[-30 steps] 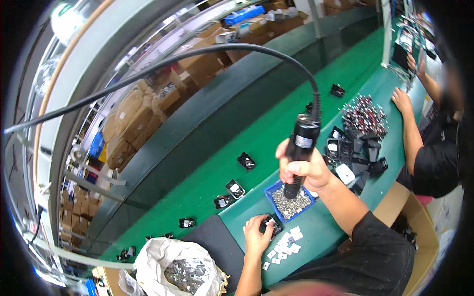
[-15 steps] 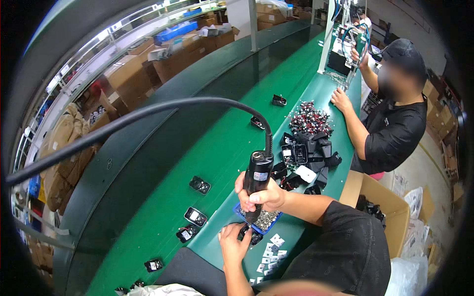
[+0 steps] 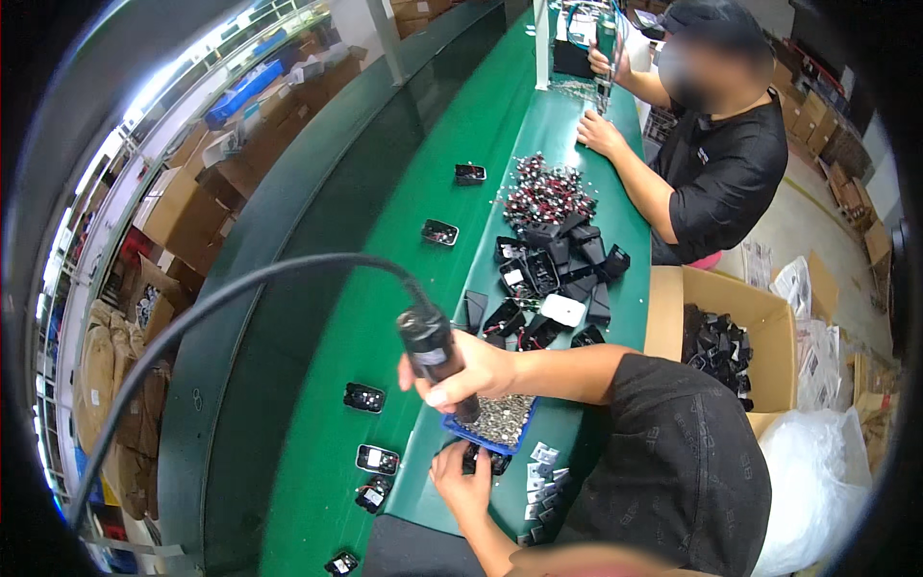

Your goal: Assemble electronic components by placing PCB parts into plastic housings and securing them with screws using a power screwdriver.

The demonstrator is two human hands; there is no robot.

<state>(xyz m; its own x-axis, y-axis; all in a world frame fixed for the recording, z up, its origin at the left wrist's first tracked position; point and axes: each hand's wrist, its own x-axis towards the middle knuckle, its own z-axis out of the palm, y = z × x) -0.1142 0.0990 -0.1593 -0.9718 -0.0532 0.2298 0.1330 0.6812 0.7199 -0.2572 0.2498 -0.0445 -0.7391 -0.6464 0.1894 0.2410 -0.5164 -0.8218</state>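
My right hand (image 3: pixel 476 370) is wrapped round a black electric screwdriver (image 3: pixel 430 348), which tilts with its cable end toward the upper left. The screwdriver's lower end is over the left part of a blue tray (image 3: pixel 522 444) filled with small metal screws (image 3: pixel 502 419). Just in front of that tray, my left hand (image 3: pixel 461 489) grips a small black plastic housing (image 3: pixel 497 463) against the green bench. My fingers partly cover the housing. Several small whitish square pieces (image 3: pixel 540 486) lie to the right of it.
Housings (image 3: pixel 377 459) are spaced along the green conveyor (image 3: pixel 317 462) at left. Beyond the tray lie piled black housings (image 3: pixel 577 279) and small wired parts (image 3: pixel 548 192). A co-worker (image 3: pixel 716 163) works at the far right. A cardboard box (image 3: pixel 769 346) stands at right; the screwdriver's cable (image 3: pixel 240 284) arcs across.
My view has shifted, so the scene sits differently. The screwdriver has tilted, and its lower end has moved from near the housing to over the screw tray. My left hand stays at the housing.
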